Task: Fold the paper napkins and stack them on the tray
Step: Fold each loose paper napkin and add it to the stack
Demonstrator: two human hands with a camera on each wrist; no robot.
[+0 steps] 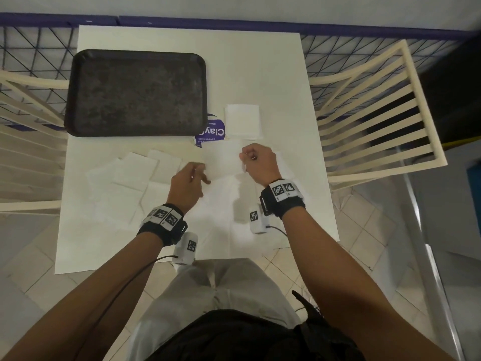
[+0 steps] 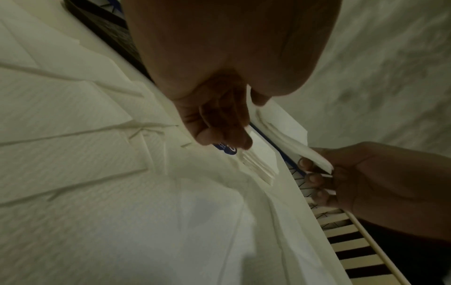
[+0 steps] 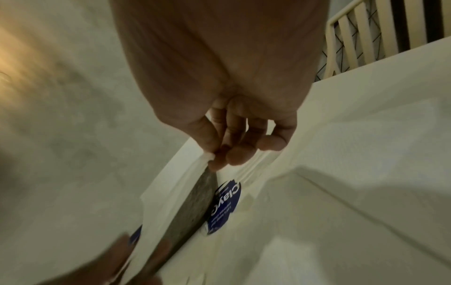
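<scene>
Dark tray [image 1: 135, 92] far left, no napkins on it yet; loose napkins [image 1: 135, 173] spread just below it on the table [image 1: 273, 74]. Left hand [image 1: 187, 183] pinches one edge of the lifted napkin [image 1: 223, 160], right hand [image 1: 260, 162] pinches the opposite edge. Step, prob: fold underway. Next: bring edges together, crease, w/o tearing thin paper.

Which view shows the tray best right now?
The head view: the whole dark tray shows, with no napkins on it. The left wrist view catches only a dark strip of its edge; the right wrist view shows a grey sliver beside the held napkin.
</scene>
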